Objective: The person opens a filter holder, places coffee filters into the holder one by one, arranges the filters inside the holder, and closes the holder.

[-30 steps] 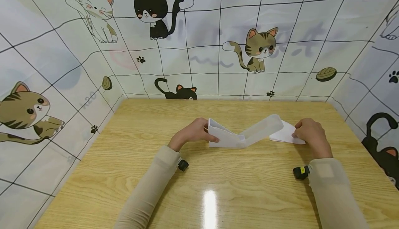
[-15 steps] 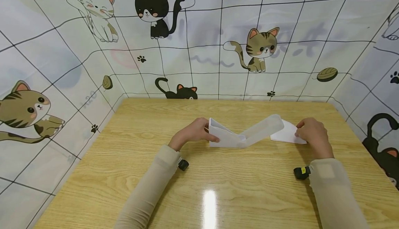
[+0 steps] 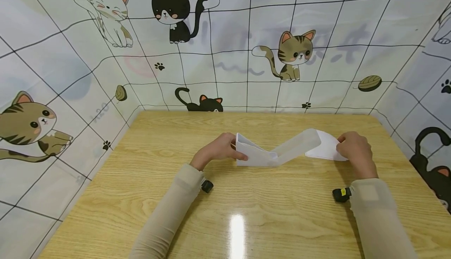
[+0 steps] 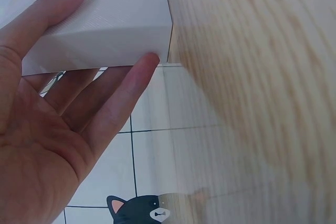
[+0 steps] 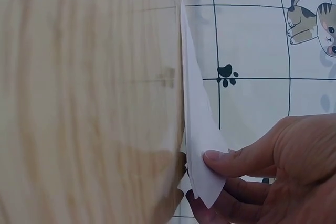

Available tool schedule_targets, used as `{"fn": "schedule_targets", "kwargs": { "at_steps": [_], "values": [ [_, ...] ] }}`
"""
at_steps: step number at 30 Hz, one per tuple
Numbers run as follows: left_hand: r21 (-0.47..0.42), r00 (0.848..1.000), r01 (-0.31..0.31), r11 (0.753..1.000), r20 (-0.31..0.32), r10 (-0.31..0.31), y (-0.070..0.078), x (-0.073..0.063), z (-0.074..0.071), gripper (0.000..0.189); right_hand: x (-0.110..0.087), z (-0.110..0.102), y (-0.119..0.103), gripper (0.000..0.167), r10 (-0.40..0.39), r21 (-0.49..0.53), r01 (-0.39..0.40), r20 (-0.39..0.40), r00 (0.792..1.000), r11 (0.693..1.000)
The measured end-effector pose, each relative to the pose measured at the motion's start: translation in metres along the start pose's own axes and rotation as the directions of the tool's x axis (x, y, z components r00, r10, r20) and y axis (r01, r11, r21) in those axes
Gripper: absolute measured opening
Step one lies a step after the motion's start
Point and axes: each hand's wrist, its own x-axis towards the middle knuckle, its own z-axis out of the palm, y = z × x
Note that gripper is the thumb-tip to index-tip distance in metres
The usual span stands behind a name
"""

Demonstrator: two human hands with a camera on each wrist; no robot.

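In the head view my left hand (image 3: 223, 147) grips the left end of a white box (image 3: 256, 157), thumb on the near side. The left wrist view shows the box (image 4: 115, 30) between thumb and fingers, with a line drawing at its corner. From the box's right end a translucent flap (image 3: 296, 146) slants up to the right. My right hand (image 3: 355, 149) pinches the right end of a round-edged white paper (image 3: 325, 147), partly hidden behind the flap. Thin layers of this paper (image 5: 197, 129) show edge-on in the right wrist view, thumb on its face.
A wooden table (image 3: 197, 216) lies under both hands and reflects a bright light strip near its front. A cat-printed cloth wall (image 3: 232, 35) rises behind the table and along both sides. Small black cameras (image 3: 207, 186) sit at both wrists.
The right hand has shifted slightly right and away, and more of the white paper's rounded edge shows beside the flap. The left hand and the box stay in place.
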Motion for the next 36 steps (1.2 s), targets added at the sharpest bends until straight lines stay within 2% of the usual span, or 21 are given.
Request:
{"fn": "schedule_targets", "kwargs": {
  "at_steps": [14,22,31,36],
  "values": [
    [-0.009,1.000,-0.002,1.000,0.005,0.003,-0.0014,0.0005,-0.0006,0.034,0.0004,-0.0019,-0.0020,0.037,0.063,-0.002,-0.063,0.013,0.998,0.998],
    [-0.014,1.000,-0.010,1.000,0.006,0.010,-0.0004,0.0000,-0.0007,0.034,-0.0009,-0.0015,-0.0025,0.036,0.068,0.003,-0.068,0.008,0.998,0.998],
    [-0.014,1.000,-0.007,1.000,0.008,0.007,-0.0007,0.0005,-0.0003,0.034,-0.0006,-0.0034,0.0021,0.040,-0.006,0.047,0.007,-0.016,1.000,0.999],
    [-0.006,1.000,-0.013,1.000,0.005,0.013,-0.0012,0.0008,-0.0001,0.034,0.0010,-0.0088,0.0028,0.039,-0.020,0.036,0.021,-0.018,1.000,0.999]
  ]
}}
